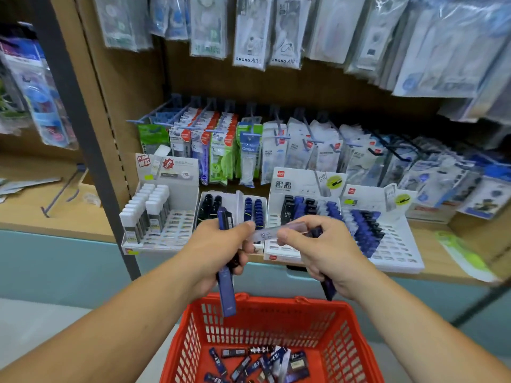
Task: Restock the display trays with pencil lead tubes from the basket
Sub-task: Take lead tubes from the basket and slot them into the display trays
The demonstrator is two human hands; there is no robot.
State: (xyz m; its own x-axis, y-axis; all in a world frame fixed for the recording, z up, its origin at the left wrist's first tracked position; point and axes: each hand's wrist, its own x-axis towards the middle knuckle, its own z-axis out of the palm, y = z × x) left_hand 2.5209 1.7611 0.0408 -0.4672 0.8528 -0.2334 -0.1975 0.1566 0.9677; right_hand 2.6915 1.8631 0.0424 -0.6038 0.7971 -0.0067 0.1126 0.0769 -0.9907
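The left hand (218, 250) has its fingers curled round a bunch of dark blue tubes (226, 288), kept as a reserve, I'd guess, above the red basket (193, 335). The right hand (320, 252) pinches one clear tube (276, 232) between thumb and forefinger, with darker ones tucked in its palm, probably sorting it for a matching display tray (398, 250) on the shelf (431, 236). Loose tubes (260, 360) remain in the basket

MONO AIR correction tape packs (250, 37) hang at the top. A blue Campus pack (249, 158) hangs lower; a green packet (464, 257) lies on the wooden shelf (431, 241).
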